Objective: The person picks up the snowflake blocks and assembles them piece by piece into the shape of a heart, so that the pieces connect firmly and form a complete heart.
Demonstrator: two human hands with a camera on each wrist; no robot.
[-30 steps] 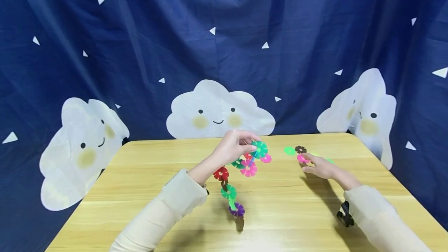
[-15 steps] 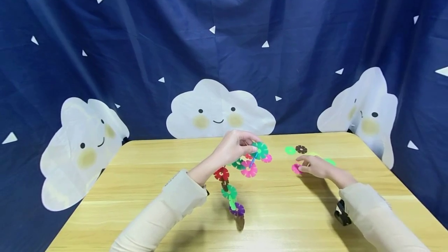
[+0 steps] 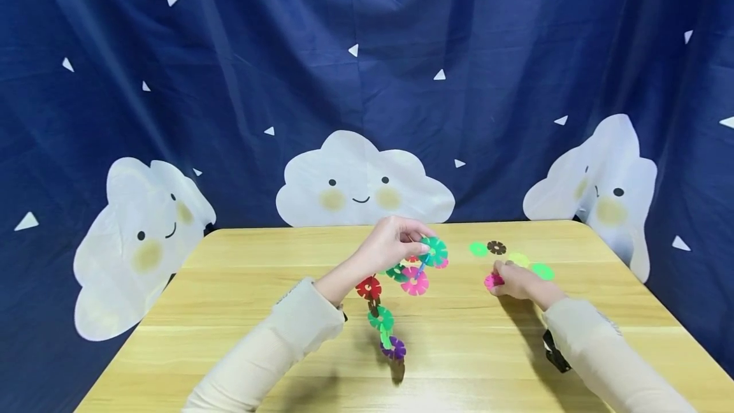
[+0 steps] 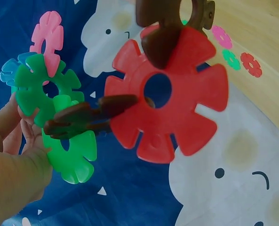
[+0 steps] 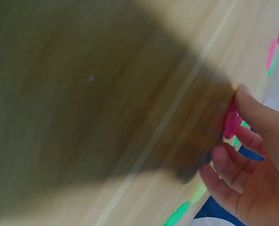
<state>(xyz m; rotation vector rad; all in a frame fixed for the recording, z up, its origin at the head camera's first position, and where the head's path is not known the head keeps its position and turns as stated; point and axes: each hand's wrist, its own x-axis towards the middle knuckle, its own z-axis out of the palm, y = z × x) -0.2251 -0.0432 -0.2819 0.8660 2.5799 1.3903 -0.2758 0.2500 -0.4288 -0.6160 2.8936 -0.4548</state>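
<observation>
Head view: left hand (image 3: 392,241) grips disc chain (image 3: 410,287) while right hand (image 3: 517,282), pinching pink disc (image 3: 492,282), partly hides yellow disc (image 3: 520,259).

Saw the pinched pink disc (image 3: 491,282) only partly behind the right hand (image 3: 515,280); lost parts of the topmost brown disc (image 4: 159,18) and the left hand (image 4: 18,172) beyond the left wrist view's edges.
</observation>
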